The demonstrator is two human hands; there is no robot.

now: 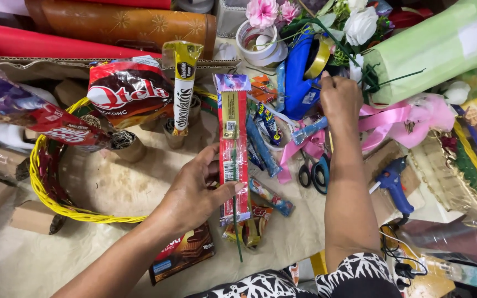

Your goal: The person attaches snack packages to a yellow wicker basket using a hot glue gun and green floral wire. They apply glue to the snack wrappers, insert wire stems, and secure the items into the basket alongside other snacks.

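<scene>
Head view, only one there is. Left hand (194, 193) sits just below centre, fingers (233, 189) wrapped around a long red snack packet (233, 146) with a thin green stick (237, 232) running along it and poking out toward 6 o'clock. The packet stands upright in the picture, top end pointing to 12.

Right hand (339, 99) is up around 1 o'clock, fingers curled at a blue tape dispenser (296, 74) with a yellowish roll in it. Can't really tell if it's gripping the tape or just touching it, the fingertips are hidden.

Around 9 o'clock there's a yellow wicker basket (42, 187) with cardboard tubes and big snack bags propped in it. A yellow chocolate stick pack (183, 83) stands at about 11. Scissors (313, 174) lie just right of centre, between the two arms, with pink ribbon (393, 118) near them. Blue glue gun (394, 185) at 3 o'clock. Fake flowers (316, 14) at 12 to 1, green wrapping roll (432, 49) at 2. A wafer pack (180, 254) lies under the left wrist on the paper-covered bench (111, 187).
</scene>
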